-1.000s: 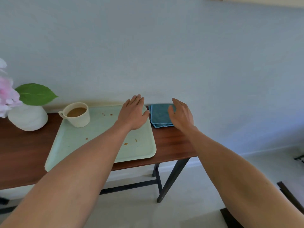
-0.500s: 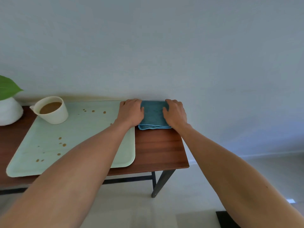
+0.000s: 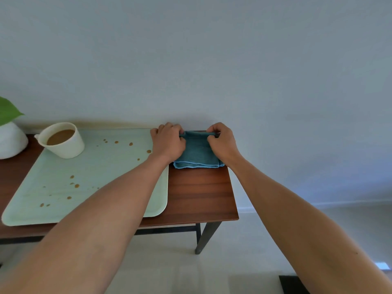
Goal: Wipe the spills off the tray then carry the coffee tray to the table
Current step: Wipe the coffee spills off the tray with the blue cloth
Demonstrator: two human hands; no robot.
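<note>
A pale green tray [image 3: 101, 177] lies on the wooden side table [image 3: 201, 192], dotted with several brown coffee drops [image 3: 75, 185]. A cream cup of coffee [image 3: 63, 141] stands in the tray's far left corner. Right of the tray, against the wall, lies a folded blue cloth [image 3: 197, 153]. My left hand [image 3: 167, 141] pinches the cloth's far left edge and my right hand [image 3: 222, 143] pinches its far right edge, lifting that edge a little off the table.
A white vase [image 3: 10, 141] with a green leaf [image 3: 7, 111] stands at the table's far left. The wall runs directly behind the table. Pale floor lies to the right and in front, with a dark object [image 3: 294, 285] at the bottom right.
Both hands went from hovering open, to resting on the cloth's sides, to closing on its far edge and raising it. The view has shifted right and closer.
</note>
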